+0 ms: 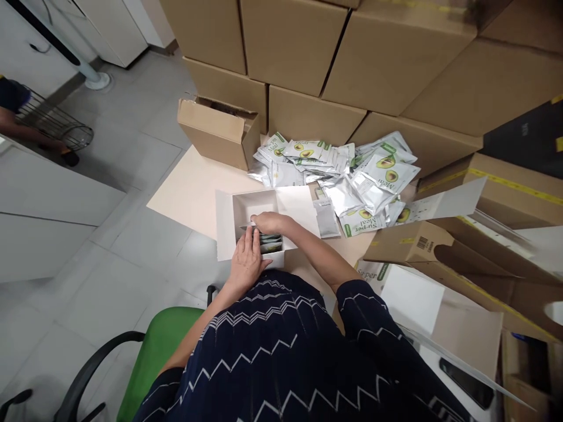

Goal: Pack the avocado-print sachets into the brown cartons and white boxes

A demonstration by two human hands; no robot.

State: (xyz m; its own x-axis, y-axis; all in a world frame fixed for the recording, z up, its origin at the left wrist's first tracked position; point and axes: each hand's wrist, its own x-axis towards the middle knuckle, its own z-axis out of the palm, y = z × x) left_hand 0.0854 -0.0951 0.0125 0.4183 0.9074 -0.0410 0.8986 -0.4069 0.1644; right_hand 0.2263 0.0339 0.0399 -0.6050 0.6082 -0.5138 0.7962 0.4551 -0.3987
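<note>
An open white carton [223, 225] sits on the table in front of me, flaps spread to the sides. Several sachets [270, 247] stand on edge in a row in its near half. My left hand [247, 258] reaches over the carton's near left side, its fingers stretched out against the sachets. From the right, my right hand [269, 222] comes in with curled fingers, pinching the top edge of a sachet at the row's far end. Its fingertips are partly hidden beside the left hand. The far half of the carton shows its bare white inside.
Silver and white avocado-print sachets [325, 161] lie heaped behind and right of the carton. A small open cardboard box [215, 132] stands behind left, before stacked large boxes [303, 44]. Opened cartons [413, 299] and a phone [466, 382] are at right. A green chair [162, 334] is beside me.
</note>
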